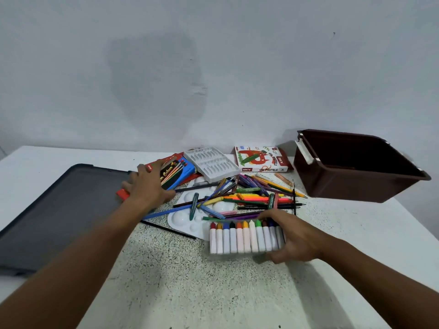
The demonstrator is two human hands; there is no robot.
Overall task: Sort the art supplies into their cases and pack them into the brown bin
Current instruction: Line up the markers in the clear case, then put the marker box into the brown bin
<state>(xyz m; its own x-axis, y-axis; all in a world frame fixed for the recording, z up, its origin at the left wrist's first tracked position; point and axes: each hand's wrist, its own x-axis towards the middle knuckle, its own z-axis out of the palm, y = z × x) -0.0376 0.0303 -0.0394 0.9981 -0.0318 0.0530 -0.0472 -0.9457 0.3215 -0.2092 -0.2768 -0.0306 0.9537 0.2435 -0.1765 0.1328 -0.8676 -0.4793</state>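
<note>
Your right hand (293,236) grips the clear tray of white-wrapped crayons (247,237); left hand (148,184), fingers spread, presses the colour pencil box (174,173). Loose pencils and markers (251,198) litter the surface, brown plastic bin (356,167) empty: barely started.

You are looking at a glossy brown plastic bin (316,181), a printed cardboard pastel box (261,159), a smooth white plastic tray (211,163), a glossy white palette (183,219), and a rough, speckled tabletop (178,269).
</note>
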